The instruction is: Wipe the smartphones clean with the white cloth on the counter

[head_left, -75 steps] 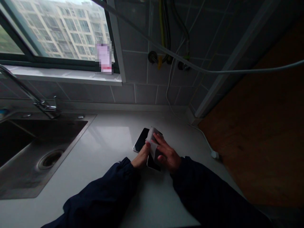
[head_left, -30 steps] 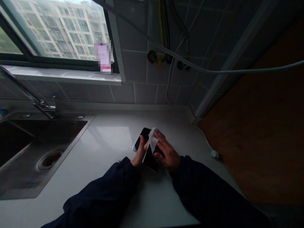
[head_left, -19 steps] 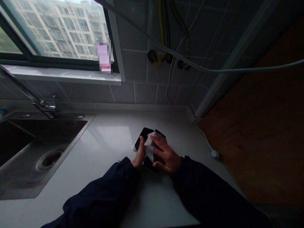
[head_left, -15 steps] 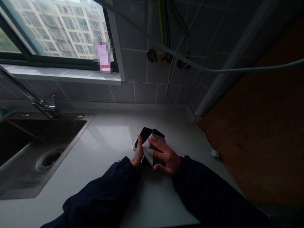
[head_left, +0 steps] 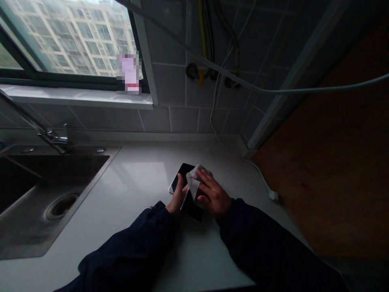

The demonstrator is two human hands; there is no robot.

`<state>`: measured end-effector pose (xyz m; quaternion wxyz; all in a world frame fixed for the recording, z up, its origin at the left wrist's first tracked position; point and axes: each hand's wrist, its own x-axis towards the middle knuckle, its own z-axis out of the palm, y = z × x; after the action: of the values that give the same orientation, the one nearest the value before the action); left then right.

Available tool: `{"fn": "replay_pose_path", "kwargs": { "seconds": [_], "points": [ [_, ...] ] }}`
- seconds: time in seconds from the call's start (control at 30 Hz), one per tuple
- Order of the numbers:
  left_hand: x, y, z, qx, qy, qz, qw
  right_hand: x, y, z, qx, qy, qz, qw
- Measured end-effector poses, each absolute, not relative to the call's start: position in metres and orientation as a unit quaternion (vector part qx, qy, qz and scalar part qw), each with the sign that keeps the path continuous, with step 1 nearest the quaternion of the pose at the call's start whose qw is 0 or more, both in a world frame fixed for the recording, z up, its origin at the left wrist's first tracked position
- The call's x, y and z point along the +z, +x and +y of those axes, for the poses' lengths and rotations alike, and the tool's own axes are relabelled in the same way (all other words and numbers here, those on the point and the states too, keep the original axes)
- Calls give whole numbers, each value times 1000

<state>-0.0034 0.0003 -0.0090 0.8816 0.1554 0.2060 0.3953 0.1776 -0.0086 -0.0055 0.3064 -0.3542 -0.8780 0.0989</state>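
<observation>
So there's a person in dark navy sleeves at a white countertop [head_left: 136, 178], both hands over a slim black phone with a pale edge [head_left: 191, 207]. That phone sits about mid-counter, angled, its near end poking out below the hands.

The left hand [head_left: 176, 199] is at the phone's left side, thumb sticking up apart from the fingers. Those fingers are partly hidden, so I can't tell if they're actually gripping it. The right hand [head_left: 216, 198] has its fingers a bit spread over a thin, crumpled, whitish cloth or tissue [head_left: 193, 181], which covers the phone's far part. Honestly can't tell whether the thumb is pinching it.

A second dark phone with a light rim [head_left: 182, 171] lies on the counter just beyond the left hand, partly hidden by it and the cloth.

Off to the left there's a stainless steel sink [head_left: 28, 241] with a chrome faucet [head_left: 50, 135], and a blurred-out pinkish-purple item [head_left: 129, 73] on the white windowsill [head_left: 82, 96]. Over on the right, a white plug [head_left: 273, 195] is near a brown wooden panel [head_left: 328, 162]. Pretty dim in here, too.
</observation>
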Motion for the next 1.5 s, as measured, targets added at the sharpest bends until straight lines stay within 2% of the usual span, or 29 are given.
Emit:
{"fn": "replay_pose_path", "kwargs": {
  "seconds": [0.1, 0.27, 0.43, 0.77, 1.03, 1.27, 1.33, 1.5],
  "points": [
    [-13, -3, 0, 396, 164, 199, 881, -6, 178, -10, 105, -363, -879, 292],
    [-2, -3, -1, 418, 143, 227, 868, -4, 172, -20, 153, -288, -917, 228],
    [9, -5, -5, 406, 138, 213, 878, 6, 171, -25, 194, -249, -926, 206],
    [6, -4, -3, 392, 156, 208, 882, 3, 169, -24, 216, -235, -913, 256],
    [-2, -8, -1, 372, 160, 222, 887, -10, 171, -15, 184, -378, -860, 289],
    [-3, -8, 0, 390, 161, 185, 888, -14, 173, -12, 167, -421, -841, 296],
    [2, -7, -1, 388, 156, 196, 887, -12, 172, -14, 168, -400, -850, 299],
    [10, -5, -3, 375, 140, 219, 890, -9, 169, -19, 199, -239, -906, 287]
  ]
}}
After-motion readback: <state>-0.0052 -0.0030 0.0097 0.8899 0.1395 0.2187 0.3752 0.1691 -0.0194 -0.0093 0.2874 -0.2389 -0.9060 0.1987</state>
